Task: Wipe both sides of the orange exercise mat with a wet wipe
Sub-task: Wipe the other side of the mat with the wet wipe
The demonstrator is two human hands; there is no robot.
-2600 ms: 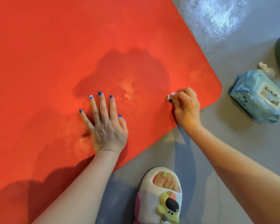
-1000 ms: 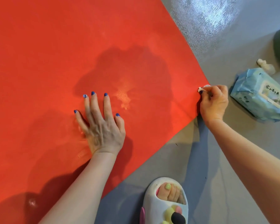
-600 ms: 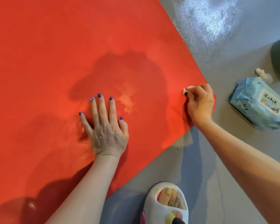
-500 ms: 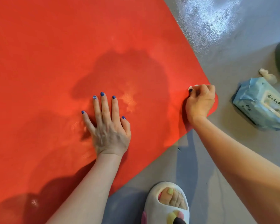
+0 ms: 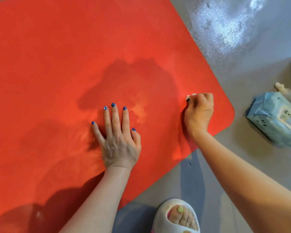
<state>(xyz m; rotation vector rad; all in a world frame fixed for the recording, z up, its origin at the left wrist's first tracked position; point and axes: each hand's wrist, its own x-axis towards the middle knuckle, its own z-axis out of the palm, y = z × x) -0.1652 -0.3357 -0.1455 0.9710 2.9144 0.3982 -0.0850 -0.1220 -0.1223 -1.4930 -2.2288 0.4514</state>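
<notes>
1. Two hands work the flat orange rubbery exercise mat (image 5: pixel 74 64) lying on the grey floor (image 5: pixel 242 174).
2. Left hand (image 5: pixel 118 138) presses it, fingers straight and spread.
3. Right hand (image 5: pixel 199 112), at three o'clock of the left, grips the crumpled white wet wipe (image 5: pixel 190 96).
4. Mat looks light, floppy and slick when damp; lift by its rounded corner (image 5: pixel 228 111).

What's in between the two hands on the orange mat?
Only bare orange mat, with a pale shiny patch, lies between the flat left hand and the right hand gripping the wipe, in the head view.

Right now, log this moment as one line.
left hand flat on orange mat | right hand grips wet wipe, near corner | wipe pack on floor
</notes>
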